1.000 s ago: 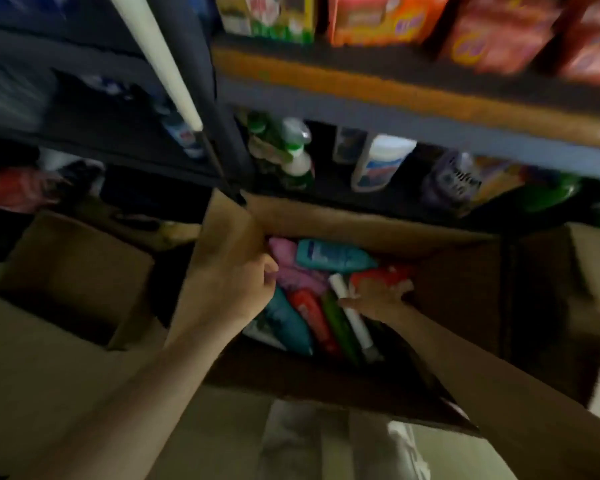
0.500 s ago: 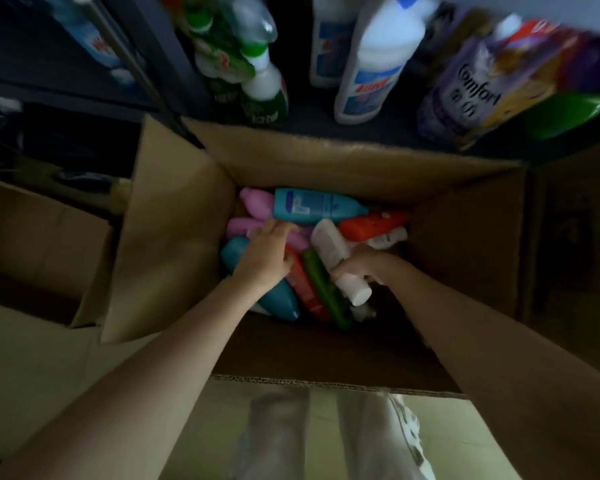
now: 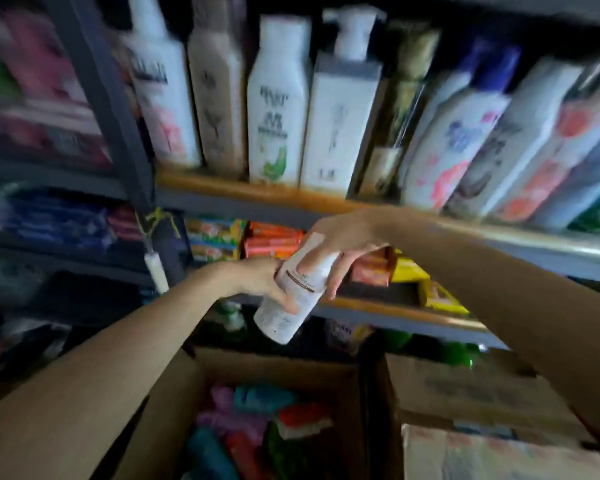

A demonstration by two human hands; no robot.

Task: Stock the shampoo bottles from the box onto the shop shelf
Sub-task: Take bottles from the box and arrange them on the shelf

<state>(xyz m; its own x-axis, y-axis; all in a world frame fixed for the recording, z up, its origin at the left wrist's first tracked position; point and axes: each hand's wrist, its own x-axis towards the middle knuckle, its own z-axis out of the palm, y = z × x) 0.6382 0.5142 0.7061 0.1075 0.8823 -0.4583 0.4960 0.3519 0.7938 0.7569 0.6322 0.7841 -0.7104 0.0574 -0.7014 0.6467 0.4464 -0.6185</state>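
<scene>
A white shampoo bottle [image 3: 293,292] with a brown band hangs tilted in the air in front of the shelves, above the open cardboard box [image 3: 174,410]. My right hand [image 3: 340,244] grips its upper part from above. My left hand [image 3: 257,278] holds its lower part from the left, fingers curled round it. Several coloured bottles [image 3: 257,424], teal, pink, red and green, lie in the box below. The shop shelf [image 3: 243,194] above carries a row of tall white and brown bottles [image 3: 278,98].
A dark upright post [image 3: 111,109] divides the shelving at the left. Soap packs [image 3: 271,239] fill the middle shelf behind my hands. A second cardboard box [image 3: 482,393] stands to the right of the open one. The picture is blurred by motion.
Both hands have come up out of the box with the white bottle, and the view has swung up from the box to the shelves.
</scene>
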